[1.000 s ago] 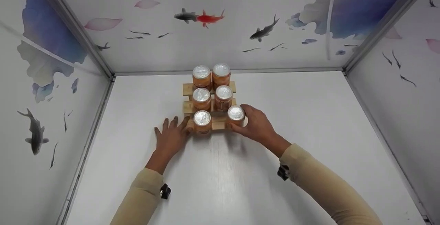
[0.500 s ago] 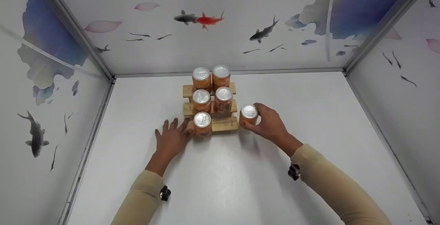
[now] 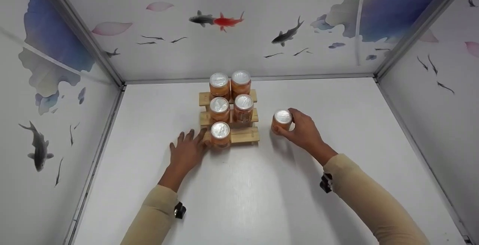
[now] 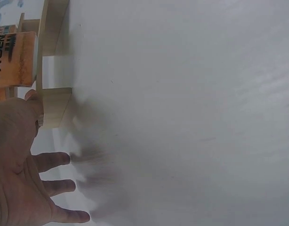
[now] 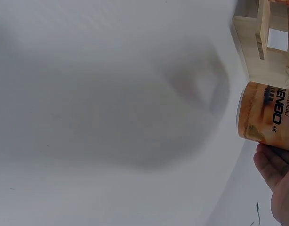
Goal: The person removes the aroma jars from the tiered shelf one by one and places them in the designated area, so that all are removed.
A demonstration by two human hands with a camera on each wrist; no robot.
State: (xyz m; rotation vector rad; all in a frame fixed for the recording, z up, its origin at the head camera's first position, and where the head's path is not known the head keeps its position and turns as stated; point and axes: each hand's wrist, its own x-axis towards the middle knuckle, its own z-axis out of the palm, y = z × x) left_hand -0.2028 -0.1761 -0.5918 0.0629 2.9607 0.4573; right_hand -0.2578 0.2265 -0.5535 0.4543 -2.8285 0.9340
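Note:
My right hand [image 3: 305,129] grips an orange can [image 3: 282,121] with a silver lid, its thumb in front and fingers behind. In the right wrist view the can [image 5: 267,115] shows dark lettering, and a shadow lies on the table apart from it. A three-step wooden rack [image 3: 245,135] stands left of that can. My left hand [image 3: 186,152] holds the left end of its lowest step between thumb and index finger, the other fingers spread. One can [image 3: 220,131] is on the lowest step, beside a bare stretch of wood. Two cans [image 3: 243,104] stand on the middle step, two [image 3: 240,80] on the top.
The white table [image 3: 232,200] is boxed in by printed panels: a back wall [image 3: 247,58], a left wall [image 3: 22,200] and a right wall [image 3: 438,125]. The rack stands close to the back wall. Black wrist cameras [image 3: 179,210] hang below both sleeves.
My right hand has lifted the can off the right part of the lowest step and carried it right, past the rack's end. My left hand and the rack have stayed put.

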